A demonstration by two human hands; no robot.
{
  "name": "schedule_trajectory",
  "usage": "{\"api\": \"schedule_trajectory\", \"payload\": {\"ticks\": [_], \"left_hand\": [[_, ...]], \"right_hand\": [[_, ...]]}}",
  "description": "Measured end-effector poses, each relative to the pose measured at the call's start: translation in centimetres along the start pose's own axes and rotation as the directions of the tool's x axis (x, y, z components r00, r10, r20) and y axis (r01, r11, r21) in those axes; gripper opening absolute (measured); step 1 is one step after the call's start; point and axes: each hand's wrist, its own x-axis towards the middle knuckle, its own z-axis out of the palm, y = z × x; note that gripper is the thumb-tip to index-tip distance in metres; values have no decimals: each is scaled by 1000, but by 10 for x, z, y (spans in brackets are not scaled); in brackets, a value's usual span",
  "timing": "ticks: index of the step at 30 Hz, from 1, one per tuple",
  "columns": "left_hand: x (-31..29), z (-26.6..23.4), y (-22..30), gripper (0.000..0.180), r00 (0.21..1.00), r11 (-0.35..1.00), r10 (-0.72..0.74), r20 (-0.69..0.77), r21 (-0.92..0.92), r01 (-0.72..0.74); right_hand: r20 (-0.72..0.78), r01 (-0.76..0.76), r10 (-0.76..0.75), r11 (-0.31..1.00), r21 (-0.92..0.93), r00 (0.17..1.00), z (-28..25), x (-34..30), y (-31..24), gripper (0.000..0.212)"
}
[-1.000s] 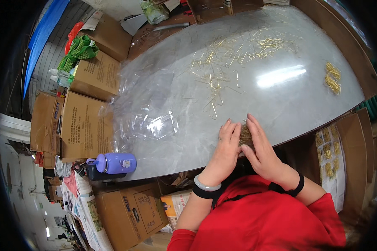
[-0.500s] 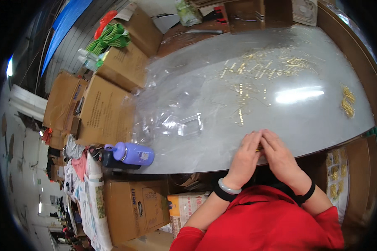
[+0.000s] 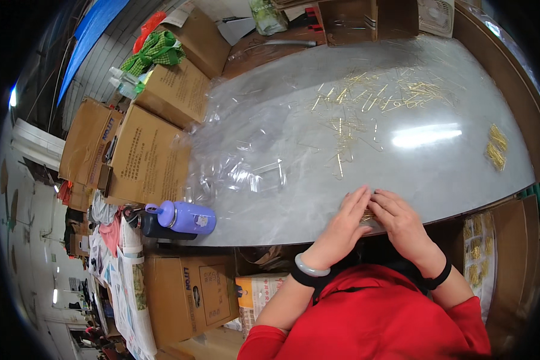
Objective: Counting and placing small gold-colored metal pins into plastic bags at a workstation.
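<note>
My left hand and right hand flank thin gold metal wires at the smooth grey table's near edge; can't tell if clamped. Likely light, springy, slippery: squeeze both sides.

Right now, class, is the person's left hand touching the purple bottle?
Apart: the head view plainly shows grey tabletop between the left hand and the purple bottle.

Can't see most of gold wire bundle: covered by left hand and right hand. Can't count loose wires beyond hands: too fine. Can't resolve packed bundles right of right hand: blurred. Can't see top of green bag far ahead-left of left hand: cropped.
</note>
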Motion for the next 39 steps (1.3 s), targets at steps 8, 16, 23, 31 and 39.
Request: {"api": "schedule_trajectory", "payload": {"ticks": [8,16,23,31,39], "left_hand": [[-6,34,20,74,993,986,-39,-108,156,56],[-38,-72,-22,37,715,745,-635,-291,-477,467],[-43,-161,-100,28,421,389,-891,-171,-766,512],[-36,-102,-50,7,573,216,-817,71,-882,418],[-54,-71,27,42,684,171,-656,319,-819,547]], "right_hand": [[-56,10,-13,999,-44,998,2,1,-11,38],[-63,-1,0,1000,-22,998,-2,3,3,37],[-126,17,-14,1000,18,992,5,5,2,31],[-153,-15,13,1000,-14,988,2,-1,-1,34],[-135,-63,59,998,-27,989,0,10,-8,30]]}}
